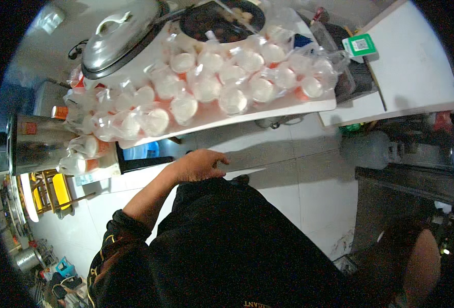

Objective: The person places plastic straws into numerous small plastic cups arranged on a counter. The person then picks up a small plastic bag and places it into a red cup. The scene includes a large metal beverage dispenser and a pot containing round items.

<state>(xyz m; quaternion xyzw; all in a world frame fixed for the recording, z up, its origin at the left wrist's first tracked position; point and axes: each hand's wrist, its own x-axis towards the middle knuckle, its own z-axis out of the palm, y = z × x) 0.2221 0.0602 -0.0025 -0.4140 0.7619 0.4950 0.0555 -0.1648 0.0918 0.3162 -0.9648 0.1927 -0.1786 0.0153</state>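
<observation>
My left hand (203, 165) hangs in front of my black top, below the front edge of a white table (227, 122). Its fingers are loosely curled and apart, with nothing visible in them. Many orange cups with white lids (232, 101), wrapped in clear plastic bags, crowd the table top beyond the hand. More bagged cups (86, 146) stand at the table's left end. At the lower right, a blurred patch of bare skin beside a dark sleeve seems to be part of my right arm; my right hand is out of view.
Behind the cups are a large metal lid with a handle (115, 38) and a round dark pan (211, 29) holding food. A green card with a printed code (361, 45) stands at the right. A clear plastic water jug (369, 150) and yellow chairs (60, 190) flank the tiled floor.
</observation>
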